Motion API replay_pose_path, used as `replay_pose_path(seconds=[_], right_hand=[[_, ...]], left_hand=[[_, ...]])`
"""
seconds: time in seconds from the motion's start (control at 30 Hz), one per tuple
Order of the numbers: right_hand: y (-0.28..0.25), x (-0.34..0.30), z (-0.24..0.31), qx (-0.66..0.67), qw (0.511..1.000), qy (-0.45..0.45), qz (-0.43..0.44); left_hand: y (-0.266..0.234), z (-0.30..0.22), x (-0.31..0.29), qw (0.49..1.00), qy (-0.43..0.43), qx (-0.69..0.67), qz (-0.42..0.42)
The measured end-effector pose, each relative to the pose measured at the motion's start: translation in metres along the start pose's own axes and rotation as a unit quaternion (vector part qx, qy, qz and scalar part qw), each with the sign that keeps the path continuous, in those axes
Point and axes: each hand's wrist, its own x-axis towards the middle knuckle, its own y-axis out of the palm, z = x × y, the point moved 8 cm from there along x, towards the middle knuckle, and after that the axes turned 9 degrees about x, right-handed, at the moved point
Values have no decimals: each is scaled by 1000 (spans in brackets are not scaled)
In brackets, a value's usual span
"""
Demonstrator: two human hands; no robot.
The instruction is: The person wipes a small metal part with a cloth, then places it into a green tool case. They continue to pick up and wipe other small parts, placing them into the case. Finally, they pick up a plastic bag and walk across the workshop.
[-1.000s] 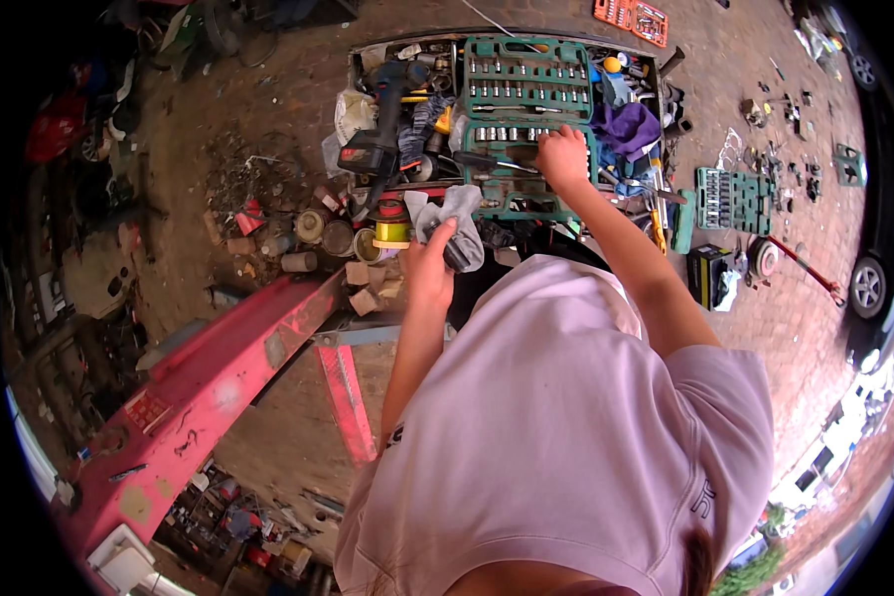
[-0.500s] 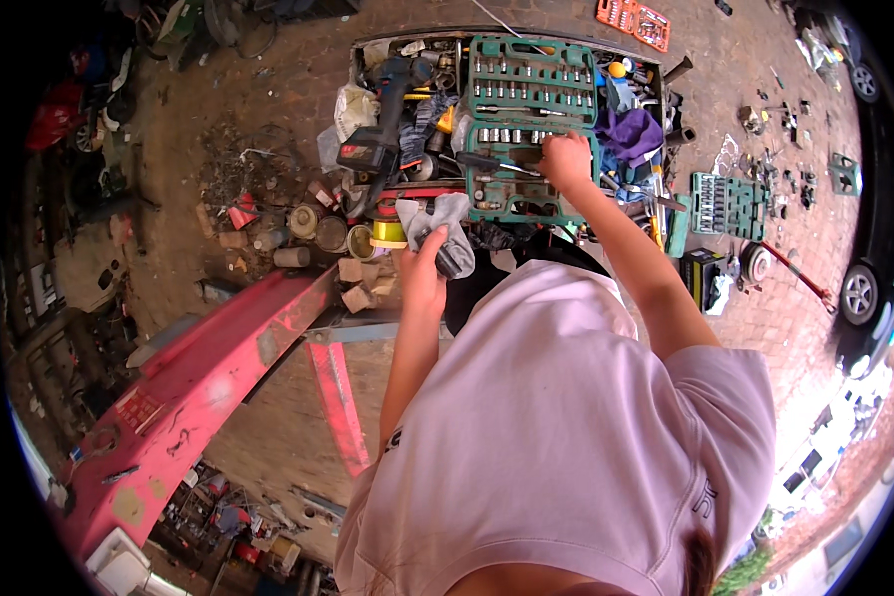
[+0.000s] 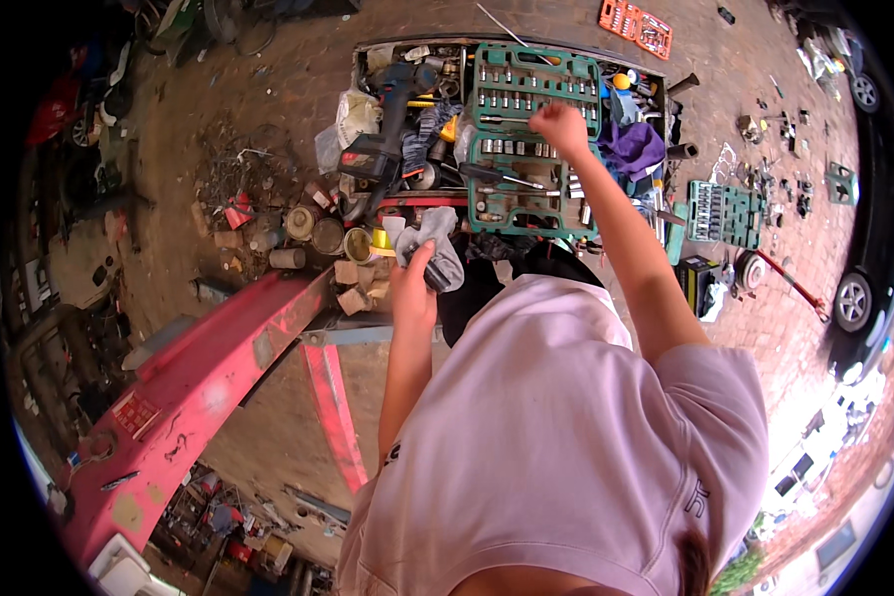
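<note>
My left hand [image 3: 414, 283] is closed around a crumpled grey rag [image 3: 445, 253]; a dark part shows in its folds, too small to name. In front of me lies an opened green socket set case [image 3: 538, 223], its rows of silver sockets [image 3: 517, 147] filling both halves. A ratchet wrench [image 3: 507, 179] with a dark handle rests across the near half. My right hand [image 3: 562, 129] is over the case near the seam between the halves, fingers drawn together. Whatever is between its fingertips is hidden.
Left of the case lies a cordless power tool [image 3: 392, 119]; a purple cloth [image 3: 634, 149] is on the right. A red steel beam [image 3: 199, 387] slants across the left. Wooden blocks [image 3: 353, 288] and cans stand near my left hand. Another green socket case [image 3: 725, 214] lies on the floor.
My right hand has moved from the near half of the case up to the seam by the far half. My left hand, with the rag, has come slightly nearer and left.
</note>
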Motion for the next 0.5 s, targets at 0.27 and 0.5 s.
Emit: replay_pose_path(seconds=[0.27,0.5], right_hand=[[28,80,13,-76,992,43,-90],[40,79,10,-142,985,-32,-90]], left_hand=[[-10,7,1,999,-20,-24,-19],[-16,9,0,999,-16,-31,-32]])
